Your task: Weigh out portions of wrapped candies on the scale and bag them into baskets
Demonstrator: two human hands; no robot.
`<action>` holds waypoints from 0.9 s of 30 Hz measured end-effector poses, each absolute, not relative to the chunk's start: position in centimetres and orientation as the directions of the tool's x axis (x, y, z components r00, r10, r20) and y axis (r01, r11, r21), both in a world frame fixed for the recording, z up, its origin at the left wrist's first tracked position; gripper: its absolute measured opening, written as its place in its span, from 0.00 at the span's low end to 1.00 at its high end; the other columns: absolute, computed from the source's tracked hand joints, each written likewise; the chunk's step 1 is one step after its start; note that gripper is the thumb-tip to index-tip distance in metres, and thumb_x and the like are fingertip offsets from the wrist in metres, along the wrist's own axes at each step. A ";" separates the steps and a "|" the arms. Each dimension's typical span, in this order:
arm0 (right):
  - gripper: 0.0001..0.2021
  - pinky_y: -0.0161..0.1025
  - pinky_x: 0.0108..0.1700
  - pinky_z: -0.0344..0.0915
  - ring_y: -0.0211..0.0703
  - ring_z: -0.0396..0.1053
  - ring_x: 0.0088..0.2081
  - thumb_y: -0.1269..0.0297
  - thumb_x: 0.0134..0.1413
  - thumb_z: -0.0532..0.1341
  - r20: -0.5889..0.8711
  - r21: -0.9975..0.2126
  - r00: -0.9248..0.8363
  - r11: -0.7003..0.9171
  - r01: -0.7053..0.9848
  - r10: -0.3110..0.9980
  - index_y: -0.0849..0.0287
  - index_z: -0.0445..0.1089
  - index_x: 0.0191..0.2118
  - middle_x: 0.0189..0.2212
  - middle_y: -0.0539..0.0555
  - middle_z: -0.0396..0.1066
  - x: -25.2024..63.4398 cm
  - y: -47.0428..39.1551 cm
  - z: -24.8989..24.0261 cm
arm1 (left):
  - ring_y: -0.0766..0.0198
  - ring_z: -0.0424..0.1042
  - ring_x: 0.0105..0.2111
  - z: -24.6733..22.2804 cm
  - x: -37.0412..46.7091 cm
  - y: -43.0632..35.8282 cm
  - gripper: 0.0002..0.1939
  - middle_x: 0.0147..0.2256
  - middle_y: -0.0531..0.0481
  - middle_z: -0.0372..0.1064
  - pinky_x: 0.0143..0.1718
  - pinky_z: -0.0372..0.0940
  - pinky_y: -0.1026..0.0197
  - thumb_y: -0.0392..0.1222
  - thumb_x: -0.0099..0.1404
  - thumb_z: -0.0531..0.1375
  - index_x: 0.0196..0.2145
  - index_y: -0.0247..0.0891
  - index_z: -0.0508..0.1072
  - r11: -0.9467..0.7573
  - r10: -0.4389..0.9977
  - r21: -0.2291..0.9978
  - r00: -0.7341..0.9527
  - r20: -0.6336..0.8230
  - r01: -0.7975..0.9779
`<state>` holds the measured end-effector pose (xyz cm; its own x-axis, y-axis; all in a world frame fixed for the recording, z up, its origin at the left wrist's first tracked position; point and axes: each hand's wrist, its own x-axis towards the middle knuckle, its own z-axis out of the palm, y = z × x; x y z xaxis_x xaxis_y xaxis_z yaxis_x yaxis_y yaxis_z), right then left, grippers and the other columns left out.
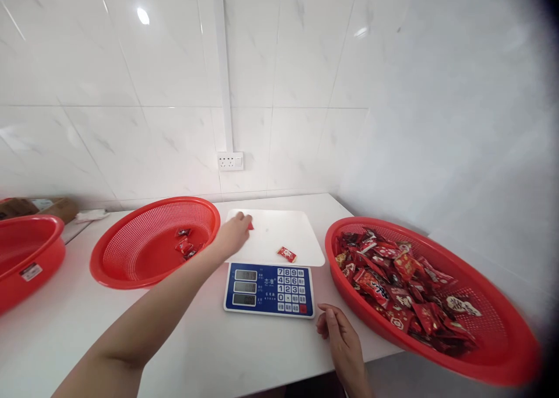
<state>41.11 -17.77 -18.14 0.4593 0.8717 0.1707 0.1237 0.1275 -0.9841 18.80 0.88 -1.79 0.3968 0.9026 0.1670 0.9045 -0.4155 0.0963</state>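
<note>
R hand (343,340), 4 o'clock of scale (271,270), half-curled, nothing visible in it; L hand (236,234) pinches red sweet (250,226) at 10. Prob. early: few sweets (184,246) in 9 o'clock basket (131,235), 3 o'clock heap (410,281) to go.

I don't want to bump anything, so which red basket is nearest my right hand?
The rightmost basket, heaped with packets, beside your right hand; the middle basket and leftmost basket are farther left.

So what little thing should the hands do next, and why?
Maybe the left hand should carry the red packet it's touching to the red basket just left of the scale. That basket is close by and already holds a few wrapped packets, while another packet lies on the scale's white plate.
</note>
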 end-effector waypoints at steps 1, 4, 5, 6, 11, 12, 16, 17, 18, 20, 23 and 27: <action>0.20 0.36 0.24 0.62 0.40 0.63 0.22 0.45 0.54 0.54 0.173 -0.984 0.458 0.130 0.124 0.872 0.59 0.70 0.36 0.19 0.49 0.65 41.1 -17.8 -18.1 | 0.60 0.69 0.39 -1.3 17.4 1.0 0.15 0.45 0.42 0.63 0.35 0.63 0.61 0.33 0.62 0.48 0.46 0.39 0.64 -0.358 0.921 0.087 0.337 0.195 0.930; 0.21 0.36 0.23 0.61 0.41 0.63 0.22 0.44 0.53 0.54 0.171 -0.984 0.458 0.129 0.123 0.872 0.58 0.70 0.35 0.18 0.49 0.65 41.0 -17.7 -17.7 | 0.53 0.66 0.44 -0.2 13.5 1.4 0.18 0.45 0.37 0.62 0.40 0.63 0.52 0.31 0.62 0.46 0.48 0.34 0.63 -0.209 0.948 0.065 0.186 0.260 0.976; 0.22 0.36 0.23 0.61 0.41 0.63 0.21 0.43 0.52 0.54 0.167 -0.985 0.459 0.125 0.121 0.873 0.58 0.70 0.35 0.18 0.49 0.65 41.0 -17.6 -17.5 | 0.50 0.65 0.45 -0.1 12.6 1.4 0.18 0.45 0.35 0.62 0.42 0.62 0.48 0.31 0.61 0.46 0.48 0.33 0.64 -0.190 0.947 0.059 0.167 0.274 0.980; 0.22 0.36 0.23 0.61 0.41 0.63 0.21 0.42 0.51 0.54 0.161 -0.986 0.456 0.119 0.119 0.875 0.58 0.70 0.34 0.18 0.49 0.65 41.0 -17.6 -17.3 | 0.47 0.63 0.47 -0.1 12.2 1.3 0.17 0.46 0.34 0.62 0.45 0.60 0.45 0.31 0.61 0.47 0.47 0.32 0.65 -0.194 0.943 0.057 0.171 0.285 0.979; 0.25 0.37 0.23 0.62 0.41 0.63 0.21 0.39 0.48 0.55 0.145 -0.987 0.448 0.099 0.123 0.882 0.59 0.70 0.34 0.18 0.49 0.65 40.9 -17.6 -16.7 | 0.54 0.60 0.52 -1.8 16.0 -0.6 0.14 0.50 0.43 0.65 0.53 0.57 0.50 0.40 0.64 0.51 0.45 0.38 0.70 -0.529 0.833 0.103 0.493 0.250 0.842; 0.25 0.37 0.23 0.61 0.41 0.63 0.21 0.39 0.49 0.55 0.148 -0.987 0.450 0.100 0.127 0.881 0.59 0.70 0.34 0.18 0.49 0.65 40.9 -17.6 -16.8 | 0.57 0.61 0.51 -2.2 17.6 -1.0 0.14 0.49 0.46 0.67 0.54 0.57 0.52 0.41 0.64 0.52 0.46 0.40 0.70 -0.610 0.784 0.120 0.575 0.232 0.784; 0.24 0.36 0.24 0.61 0.40 0.63 0.22 0.41 0.51 0.54 0.164 -0.983 0.468 0.104 0.151 0.868 0.59 0.70 0.35 0.18 0.49 0.65 40.8 -17.8 -17.0 | 0.57 0.62 0.51 -3.0 23.0 -1.8 0.16 0.48 0.46 0.68 0.53 0.58 0.54 0.39 0.61 0.55 0.47 0.39 0.70 -0.769 0.639 0.181 0.749 0.174 0.613; 0.24 0.36 0.24 0.61 0.40 0.63 0.22 0.41 0.51 0.54 0.165 -0.982 0.468 0.102 0.157 0.868 0.59 0.70 0.35 0.18 0.49 0.65 40.7 -17.8 -16.9 | 0.57 0.62 0.51 -3.1 23.9 -1.7 0.16 0.48 0.46 0.69 0.53 0.58 0.54 0.37 0.60 0.55 0.46 0.39 0.71 -0.786 0.616 0.195 0.772 0.157 0.587; 0.24 0.36 0.24 0.62 0.40 0.63 0.22 0.41 0.51 0.54 0.165 -0.982 0.467 0.099 0.162 0.869 0.59 0.70 0.35 0.18 0.49 0.64 40.7 -17.8 -16.8 | 0.57 0.63 0.50 -3.1 24.7 -1.5 0.16 0.47 0.47 0.70 0.52 0.59 0.55 0.35 0.58 0.55 0.45 0.39 0.72 -0.801 0.593 0.208 0.794 0.138 0.562; 0.24 0.37 0.24 0.62 0.41 0.63 0.22 0.40 0.51 0.54 0.160 -0.982 0.460 0.093 0.166 0.873 0.59 0.70 0.34 0.18 0.49 0.64 40.6 -17.9 -16.6 | 0.58 0.65 0.48 -3.2 25.7 -1.0 0.15 0.43 0.48 0.72 0.49 0.61 0.58 0.34 0.56 0.56 0.42 0.40 0.73 -0.821 0.553 0.234 0.827 0.100 0.521; 0.24 0.37 0.24 0.62 0.41 0.63 0.22 0.40 0.51 0.53 0.158 -0.982 0.455 0.090 0.168 0.876 0.59 0.70 0.34 0.18 0.49 0.65 40.7 -17.9 -16.5 | 0.59 0.68 0.43 -3.3 26.2 -0.6 0.15 0.39 0.49 0.73 0.41 0.64 0.61 0.33 0.54 0.57 0.39 0.41 0.73 -0.815 0.552 0.260 0.830 0.080 0.517; 0.24 0.37 0.24 0.62 0.41 0.63 0.22 0.40 0.51 0.54 0.156 -0.981 0.453 0.085 0.172 0.878 0.59 0.70 0.35 0.18 0.49 0.65 40.9 -17.8 -16.8 | 0.61 0.69 0.42 -2.8 24.5 -1.1 0.17 0.40 0.49 0.71 0.42 0.64 0.61 0.31 0.54 0.54 0.40 0.41 0.71 -0.747 0.658 0.279 0.732 0.176 0.604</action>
